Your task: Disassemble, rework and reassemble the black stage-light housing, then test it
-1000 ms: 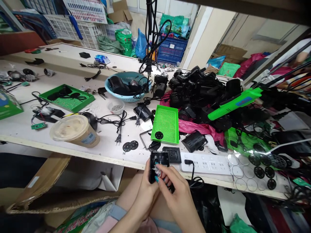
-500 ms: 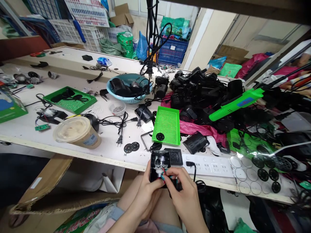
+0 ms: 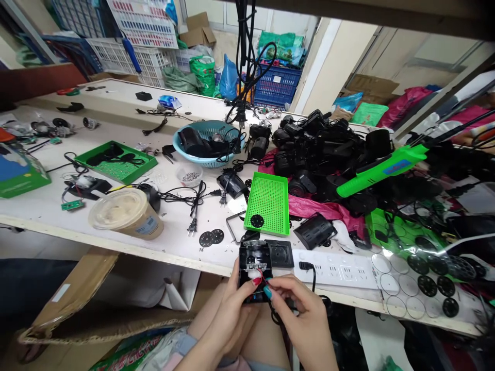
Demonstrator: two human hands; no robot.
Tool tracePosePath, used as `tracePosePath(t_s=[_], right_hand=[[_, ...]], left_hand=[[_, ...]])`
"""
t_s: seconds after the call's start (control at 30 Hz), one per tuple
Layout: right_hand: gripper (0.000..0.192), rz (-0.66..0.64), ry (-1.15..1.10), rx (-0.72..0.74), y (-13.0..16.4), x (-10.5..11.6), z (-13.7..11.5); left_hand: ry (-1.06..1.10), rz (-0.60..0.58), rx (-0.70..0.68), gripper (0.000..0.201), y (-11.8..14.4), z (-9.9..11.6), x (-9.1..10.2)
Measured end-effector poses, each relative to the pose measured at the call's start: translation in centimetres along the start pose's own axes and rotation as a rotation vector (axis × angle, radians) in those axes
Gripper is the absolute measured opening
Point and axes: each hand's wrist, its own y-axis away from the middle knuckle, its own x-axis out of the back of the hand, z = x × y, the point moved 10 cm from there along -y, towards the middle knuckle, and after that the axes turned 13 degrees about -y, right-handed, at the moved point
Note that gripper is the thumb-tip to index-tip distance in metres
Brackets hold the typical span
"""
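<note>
A black plastic housing (image 3: pixel 255 257) with a clear part, a white piece and red wires inside is held over my lap at the table's front edge. My left hand (image 3: pixel 235 304) wraps round it from the left, thumb pressing near the wires. From the right, my right hand (image 3: pixel 301 304) pinches with thumb and forefinger at the red wires (image 3: pixel 262 275) by the housing's open side. A black cord hangs below the right hand. Just behind the housing lies a flat black rectangular part (image 3: pixel 280 253).
A white power strip (image 3: pixel 340 268) with a plug lies to the right. Behind are a bright green perforated tray (image 3: pixel 267 201) and a blue basket (image 3: pixel 181 152). A lidded cup (image 3: pixel 127 214) stands at left; black parts (image 3: pixel 328 144) are heaped at right. A green hot glue gun (image 3: pixel 382 170) hangs there.
My left thumb has come up over the wires in the housing. My right fingers have shifted slightly right and down. The whole view has moved a little.
</note>
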Motion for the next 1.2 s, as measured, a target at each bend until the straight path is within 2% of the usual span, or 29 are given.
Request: tracePosePath(t_s=[0.1,0.17,0.27,0.37,0.5,0.6,0.67,0.73,0.83,1.0,1.2], right_hand=[[0.018,-0.040,0.037,0.088,0.3,-1.0,-1.7],[0.022,-0.054,0.113,0.185,0.6,-2.0,-2.9],[0.029,-0.042,0.224,0.333,1.2,-3.5,-4.1],[0.034,-0.082,0.296,0.375,1.6,-4.9,-3.8],[0.033,-0.133,0.312,0.358,1.6,-5.7,-3.2],[0.028,-0.081,0.312,0.347,1.3,-5.1,-3.3],[0.026,-0.052,0.328,0.338,1.2,-4.6,-3.2],[0.026,-0.049,0.341,0.346,1.2,-4.4,-3.1],[0.025,-0.058,0.349,0.359,1.3,-4.2,-2.9],[0.014,-0.051,0.339,0.277,1.1,-3.7,-2.0],[0.012,0.046,0.262,0.180,0.9,-2.7,-1.3]], left_hand=[[0.002,0.018,0.012,0.082,-0.1,-0.4,0.2],[0.010,0.022,0.021,0.074,0.0,-0.6,0.2],[0.101,0.028,-0.014,0.046,0.1,-0.4,0.2],[0.240,0.014,-0.009,0.008,0.1,-0.3,0.0],[0.361,0.028,0.023,0.014,0.0,-0.3,0.0],[0.422,0.007,0.037,0.013,0.1,-0.1,-0.3],[0.435,-0.016,0.056,0.023,0.1,0.0,-0.6],[0.407,-0.020,0.077,0.031,0.1,-0.1,-0.8],[0.329,-0.017,0.078,0.025,0.1,-0.3,-0.9],[0.266,-0.031,0.047,0.024,0.0,-0.4,-1.0],[0.283,-0.074,0.082,0.046,-0.1,-0.5,-1.5]])
